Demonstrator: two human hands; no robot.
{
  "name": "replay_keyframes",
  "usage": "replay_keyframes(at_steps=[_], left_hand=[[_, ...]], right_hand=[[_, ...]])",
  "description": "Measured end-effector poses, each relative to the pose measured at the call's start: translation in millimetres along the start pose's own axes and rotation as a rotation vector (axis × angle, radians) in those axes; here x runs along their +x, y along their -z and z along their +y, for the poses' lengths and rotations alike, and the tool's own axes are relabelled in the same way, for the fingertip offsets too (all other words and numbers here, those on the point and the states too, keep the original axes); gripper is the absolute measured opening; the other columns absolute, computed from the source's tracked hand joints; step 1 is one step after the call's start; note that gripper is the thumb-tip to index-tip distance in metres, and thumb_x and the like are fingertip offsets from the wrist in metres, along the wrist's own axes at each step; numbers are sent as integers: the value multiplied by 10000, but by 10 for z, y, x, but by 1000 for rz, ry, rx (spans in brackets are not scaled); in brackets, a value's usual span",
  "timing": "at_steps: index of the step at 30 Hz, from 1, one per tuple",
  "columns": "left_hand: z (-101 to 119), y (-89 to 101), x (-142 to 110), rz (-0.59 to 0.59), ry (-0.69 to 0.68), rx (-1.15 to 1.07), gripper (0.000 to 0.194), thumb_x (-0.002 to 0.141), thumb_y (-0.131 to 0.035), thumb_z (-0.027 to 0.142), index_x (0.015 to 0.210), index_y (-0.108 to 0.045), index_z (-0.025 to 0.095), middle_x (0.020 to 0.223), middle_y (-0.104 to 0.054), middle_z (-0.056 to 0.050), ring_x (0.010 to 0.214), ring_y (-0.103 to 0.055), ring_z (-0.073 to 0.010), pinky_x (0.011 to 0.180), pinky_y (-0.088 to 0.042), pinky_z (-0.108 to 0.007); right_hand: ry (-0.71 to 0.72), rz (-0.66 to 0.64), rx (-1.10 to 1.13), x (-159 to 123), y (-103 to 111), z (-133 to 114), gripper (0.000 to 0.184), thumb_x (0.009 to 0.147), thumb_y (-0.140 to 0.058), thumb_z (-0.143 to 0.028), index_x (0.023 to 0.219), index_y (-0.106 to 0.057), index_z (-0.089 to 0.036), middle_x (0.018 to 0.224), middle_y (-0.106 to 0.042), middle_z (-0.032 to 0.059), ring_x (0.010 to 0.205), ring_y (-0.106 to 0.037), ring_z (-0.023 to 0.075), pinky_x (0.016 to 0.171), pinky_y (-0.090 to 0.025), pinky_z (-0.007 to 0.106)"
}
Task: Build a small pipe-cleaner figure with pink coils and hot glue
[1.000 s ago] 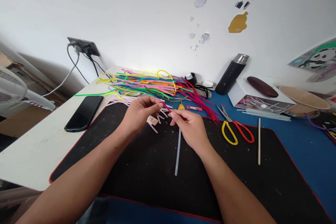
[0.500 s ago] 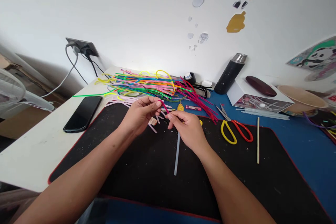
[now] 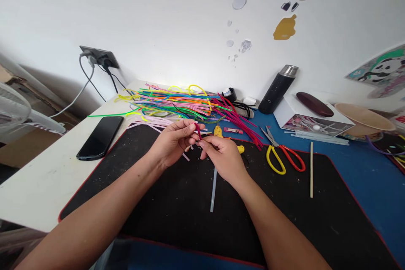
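Note:
My left hand [image 3: 173, 140] pinches a short dark-pink pipe cleaner [image 3: 198, 131] between thumb and fingers. The thumb and forefinger of my right hand [image 3: 223, 155] close on its lower part, so it spans the small gap between both hands. Under my right hand lies a yellow glue gun [image 3: 218, 130], partly hidden, with a translucent glue stick [image 3: 213, 192] reaching toward me. Pale pink pipe cleaners [image 3: 151, 121] lie behind my left hand. Farther back is a heap of many-coloured pipe cleaners [image 3: 177, 100], with loose dark-pink ones [image 3: 242, 123] to its right.
Scissors [image 3: 280, 152] with yellow and red handles lie on the black mat [image 3: 177, 215], left of a thin wooden stick [image 3: 311, 171]. A phone [image 3: 100, 138] rests at the left. Toward the wall stand a black flask [image 3: 276, 92] and a white box [image 3: 311, 124].
The dark-pink pipe cleaner has turned more upright and now looks curved at its top. Both hands have shifted slightly, my right one a little left and down.

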State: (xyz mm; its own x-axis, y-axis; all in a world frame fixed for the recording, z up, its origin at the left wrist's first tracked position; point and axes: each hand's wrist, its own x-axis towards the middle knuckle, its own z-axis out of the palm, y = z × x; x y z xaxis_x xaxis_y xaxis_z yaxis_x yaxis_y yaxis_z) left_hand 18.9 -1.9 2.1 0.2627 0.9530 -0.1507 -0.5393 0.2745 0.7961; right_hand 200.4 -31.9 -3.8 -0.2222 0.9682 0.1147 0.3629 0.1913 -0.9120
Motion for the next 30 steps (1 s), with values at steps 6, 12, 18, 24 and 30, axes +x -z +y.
replay_keyframes(at_steps=[6, 12, 18, 24, 30], left_hand=[[-27, -48, -22, -2, -53, 27, 361, 638, -1030, 324, 800, -764, 141, 749, -749, -26, 511, -555, -63, 441, -449, -163], [-14, -49, -25, 16, -143, 91, 373, 666, -1003, 347, 825, -734, 143, 751, -741, -17, 446, -476, -48, 385, -375, -179], [39, -43, -62, 11, -282, 288, 363, 737, -967, 388, 857, -715, 155, 715, -730, -6, 443, -525, -72, 410, -415, -201], [9, -68, -100, -51, -312, 516, 364, 813, -900, 465, 868, -696, 169, 630, -665, 26, 470, -596, -108, 458, -479, -219], [-48, -42, -76, -74, -298, 592, 367, 832, -872, 468, 928, -670, 177, 678, -667, 29, 487, -572, -100, 478, -476, -226]], right_hand=[[-5, -51, -36, -19, -57, 4, 276, 1029, -636, -313, 805, -775, -232, 701, -765, -18, 655, -662, 164, 629, -418, 274], [31, -76, -39, -27, -66, 14, 268, 1037, -623, -313, 849, -794, -229, 785, -804, 2, 730, -725, 180, 673, -478, 283], [57, 32, 86, -12, -44, 27, 262, 986, -693, -399, 1132, -800, -210, 1016, -839, 66, 883, -773, 227, 774, -574, 322], [67, 151, 151, 1, -20, 52, 243, 982, -690, -415, 1084, -787, -217, 1060, -830, 86, 893, -779, 247, 822, -597, 367], [60, 158, 201, -7, -33, 61, 241, 979, -696, -430, 1075, -775, -224, 990, -816, 81, 843, -782, 246, 792, -614, 372]])
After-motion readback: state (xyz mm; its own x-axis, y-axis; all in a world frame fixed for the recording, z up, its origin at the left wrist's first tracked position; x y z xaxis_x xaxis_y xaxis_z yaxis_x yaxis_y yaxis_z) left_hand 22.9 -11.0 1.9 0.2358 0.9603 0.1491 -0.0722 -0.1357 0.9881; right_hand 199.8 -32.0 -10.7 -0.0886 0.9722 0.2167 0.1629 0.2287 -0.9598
